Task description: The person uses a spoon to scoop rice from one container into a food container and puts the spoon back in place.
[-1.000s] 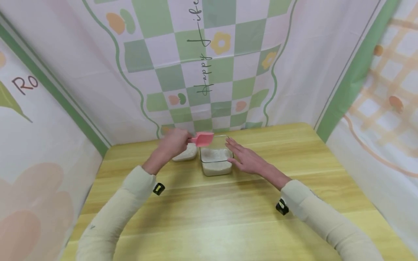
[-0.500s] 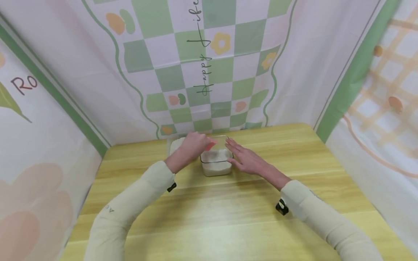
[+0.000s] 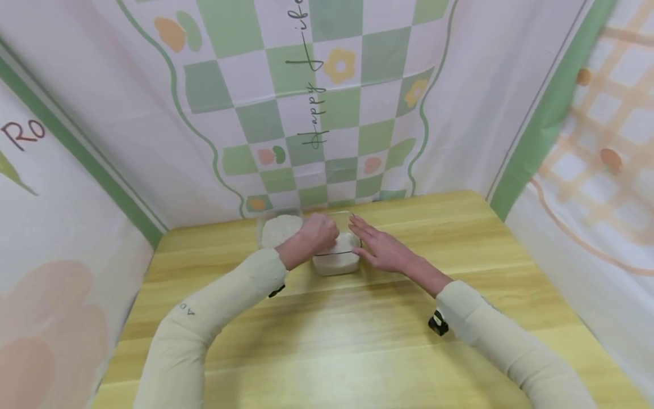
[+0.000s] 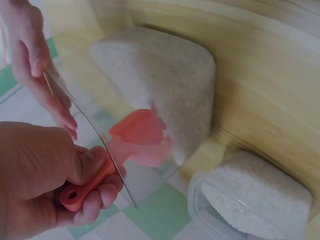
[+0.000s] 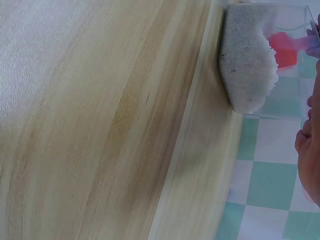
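Head cam, left hand: my left hand (image 3: 318, 233) is balled up over the glass box (image 3: 334, 254) on the desk (image 3: 327, 352); can't see from up here what it's got.
Head cam, right hand: right hand (image 3: 380, 247) is pretty much flat, fingers out straight by the box's right side, gripping nothing.
Head cam, clear tub: the clear tub (image 3: 260, 228) sits just left of the box, with a good heap of white grain (image 3: 282, 230) in it (rice, I reckon).
Left wrist, scoop: thumb and fingers wrapped snugly round the handle of a pink scoop (image 4: 142, 132), its blade inside the box and right at the grain's surface.
Right wrist, box level: grain fills the lower part, bare glass above, and the surface looks ragged by the blade.
Right wrist, progress: mid-job, I'd say. Done so far: there's plenty of grain in both containers and the scoop's in the box. Left to do: at least finishing this scoop, since it isn't out yet. How many more rounds? No clue from these views.
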`<state>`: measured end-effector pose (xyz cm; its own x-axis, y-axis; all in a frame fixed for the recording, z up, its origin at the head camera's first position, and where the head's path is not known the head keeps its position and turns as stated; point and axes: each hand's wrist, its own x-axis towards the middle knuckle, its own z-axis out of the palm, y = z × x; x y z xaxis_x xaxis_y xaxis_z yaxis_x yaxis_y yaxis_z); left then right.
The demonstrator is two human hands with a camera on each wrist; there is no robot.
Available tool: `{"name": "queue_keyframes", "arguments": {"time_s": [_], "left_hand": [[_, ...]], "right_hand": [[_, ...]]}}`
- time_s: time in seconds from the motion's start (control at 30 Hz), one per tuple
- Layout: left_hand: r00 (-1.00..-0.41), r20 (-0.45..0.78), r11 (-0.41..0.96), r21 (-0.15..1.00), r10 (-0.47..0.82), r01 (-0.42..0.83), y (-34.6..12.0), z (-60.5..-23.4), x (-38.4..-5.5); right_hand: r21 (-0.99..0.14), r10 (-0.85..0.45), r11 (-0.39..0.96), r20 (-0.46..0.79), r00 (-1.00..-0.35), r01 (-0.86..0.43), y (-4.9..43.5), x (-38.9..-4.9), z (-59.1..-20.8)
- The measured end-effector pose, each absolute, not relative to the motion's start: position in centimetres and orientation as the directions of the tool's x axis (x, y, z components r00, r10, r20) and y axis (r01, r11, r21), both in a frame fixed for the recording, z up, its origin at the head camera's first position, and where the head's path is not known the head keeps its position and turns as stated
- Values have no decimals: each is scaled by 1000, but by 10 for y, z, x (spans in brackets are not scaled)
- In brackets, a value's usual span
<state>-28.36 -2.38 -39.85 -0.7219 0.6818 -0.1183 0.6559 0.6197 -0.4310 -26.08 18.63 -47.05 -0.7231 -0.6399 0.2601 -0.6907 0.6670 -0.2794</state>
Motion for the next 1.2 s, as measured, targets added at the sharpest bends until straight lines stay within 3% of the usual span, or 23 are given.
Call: {"name": "queue_keyframes", "arguments": {"time_s": [0.23, 0.5, 0.77, 1.2], "left_hand": [[-698, -107, 625, -363, 708, 691, -25, -395, -284], [-681, -218, 644, -222, 699, 732, -25, -386, -289], [-753, -336, 780, -79, 566, 621, -25, -387, -299], [-810, -354, 875, 58, 468, 480, -28, -396, -306]], "right_hand": [[-286, -643, 668, 244, -726, -687, 184, -263, -469], [-287, -640, 669, 248, -728, -686, 185, -263, -471], [-289, -638, 674, 235, -733, -679, 185, -263, -472], [-298, -633, 679, 227, -740, -671, 185, -262, -471]]}}
